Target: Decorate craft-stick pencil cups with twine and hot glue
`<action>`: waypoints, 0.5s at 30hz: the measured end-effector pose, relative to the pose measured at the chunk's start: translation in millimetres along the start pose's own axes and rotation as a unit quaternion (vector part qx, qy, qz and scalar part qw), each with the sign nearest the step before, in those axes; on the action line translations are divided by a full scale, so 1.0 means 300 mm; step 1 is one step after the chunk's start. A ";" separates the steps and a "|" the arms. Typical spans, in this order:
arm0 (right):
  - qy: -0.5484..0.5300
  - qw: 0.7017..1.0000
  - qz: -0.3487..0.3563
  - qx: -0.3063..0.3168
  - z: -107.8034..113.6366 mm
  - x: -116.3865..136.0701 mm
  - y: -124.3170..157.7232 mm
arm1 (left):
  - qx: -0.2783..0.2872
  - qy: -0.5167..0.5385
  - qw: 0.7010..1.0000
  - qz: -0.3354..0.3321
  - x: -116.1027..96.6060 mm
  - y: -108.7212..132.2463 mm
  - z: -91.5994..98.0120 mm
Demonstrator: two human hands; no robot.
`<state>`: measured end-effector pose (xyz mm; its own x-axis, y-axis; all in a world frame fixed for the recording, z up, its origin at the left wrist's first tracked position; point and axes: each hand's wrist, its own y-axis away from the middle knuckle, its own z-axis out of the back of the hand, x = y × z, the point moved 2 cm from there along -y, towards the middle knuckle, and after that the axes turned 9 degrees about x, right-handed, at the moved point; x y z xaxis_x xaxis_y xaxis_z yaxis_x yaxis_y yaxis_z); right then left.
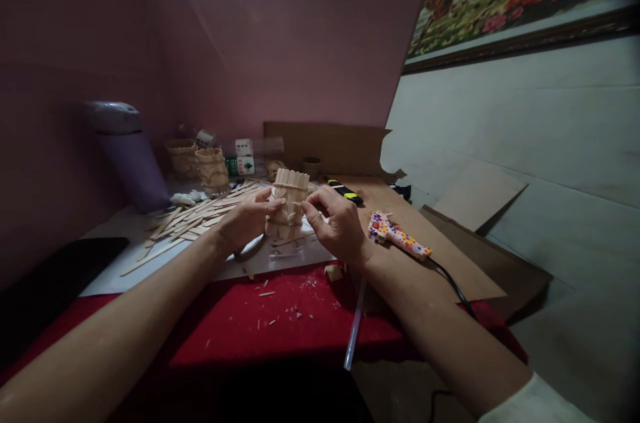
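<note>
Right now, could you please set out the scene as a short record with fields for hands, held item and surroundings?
Left hand: holding the wooden-stick cup
Right hand: fingertips at the cup's right side
Held item: cup with bands around it
Left: loose wooden sticks
Right: flower-patterned glue gun on cardboard
Back left: two more cups, purple bottle

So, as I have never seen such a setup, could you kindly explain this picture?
No machine here: these are a person's bare hands, seen by one camera worn on the head, looking forward and down. The left hand holds a small craft-stick cup; the right hand touches its side. Loose craft sticks lie to the left. On cardboard to the right are a flower-patterned glue gun and a black-and-yellow utility knife. A red cloth covers the front.
</note>
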<state>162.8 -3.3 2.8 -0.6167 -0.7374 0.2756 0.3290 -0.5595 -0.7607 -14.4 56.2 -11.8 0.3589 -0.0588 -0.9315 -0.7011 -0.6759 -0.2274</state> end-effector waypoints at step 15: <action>0.018 1.000 -0.017 0.004 -0.006 -0.011 0.002 | -0.001 -0.023 1.000 -0.010 0.006 -0.003 -0.025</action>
<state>163.8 -0.5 0.2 -0.6530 -0.7037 0.2798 0.3128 -0.5871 -0.7467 -8.6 51.2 -11.1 0.3436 -0.0106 -0.9391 -0.6933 -0.6773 -0.2460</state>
